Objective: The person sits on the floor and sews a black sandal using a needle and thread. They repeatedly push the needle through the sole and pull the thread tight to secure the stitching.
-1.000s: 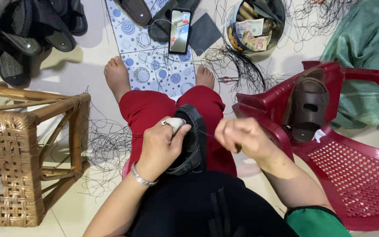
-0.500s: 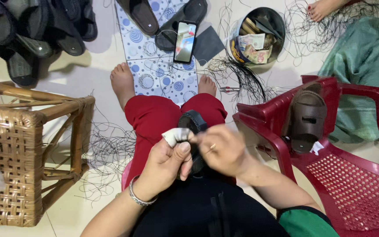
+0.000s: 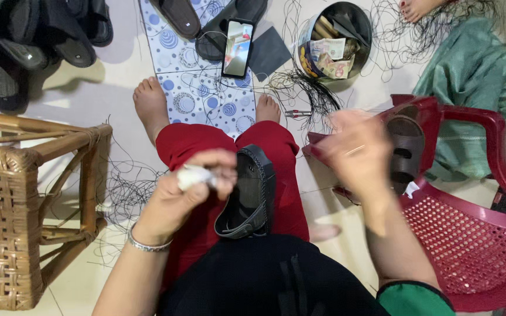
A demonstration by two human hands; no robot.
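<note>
Clearly a loose thread could snag

A black sandal [image 3: 252, 196] rests edge-up on the person's red-trousered lap. The left hand [image 3: 185, 193] is curled against it, thumb wrapped in white tape [image 3: 191, 175]. The right hand [image 3: 355, 149] is raised beside it, blurred; whether it grips anything cannot be told. Likely risks: the unsteadied sandal tipping off, or loose black threads [image 3: 306, 93] on the floor tangling.

Wicker stool [image 3: 27, 205] at left; red chair [image 3: 469, 234] at right; phone [image 3: 238, 48] on patterned mat [image 3: 200, 93]; tin [image 3: 335, 41] beyond.
</note>
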